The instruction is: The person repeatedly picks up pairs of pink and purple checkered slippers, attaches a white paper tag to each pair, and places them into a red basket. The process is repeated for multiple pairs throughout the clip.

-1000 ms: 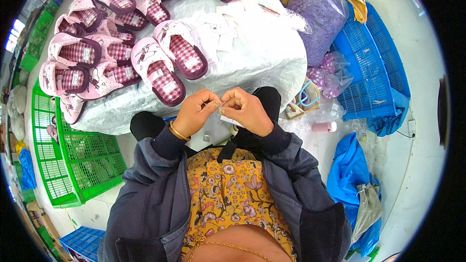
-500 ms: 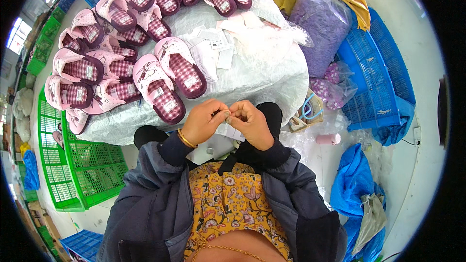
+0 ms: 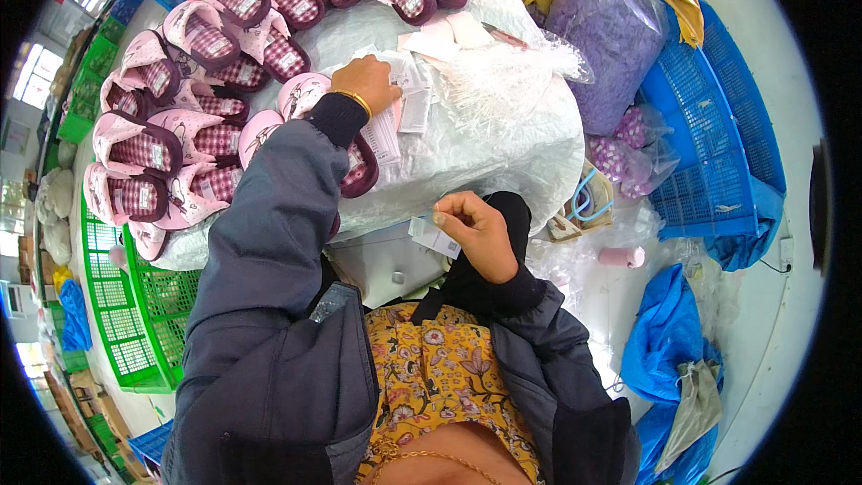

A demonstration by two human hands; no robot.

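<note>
1. Right hand (image 3: 476, 232) pinches a small white paper tag (image 3: 434, 237) near the chest.
2. Left hand (image 3: 366, 83) reaches onto the table's white sheet (image 3: 503, 126), fingers curled over loose tags (image 3: 395, 112) beside a pink plaid slipper (image 3: 301, 94).
3. Many slippers lie lined up; how many are tagged is unclear.

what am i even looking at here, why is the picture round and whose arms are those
This is one view from a wide fisheye camera worn on a person's head, looking down, so straight edges bend and the corners go black. The arms in dark sleeves are the wearer's own. The left hand reaches out to a small pile of white paper tags on a plastic-covered table. The right hand stays close to the body, pinching one white tag. Pink checked slippers lie in rows on the table's left part.
</note>
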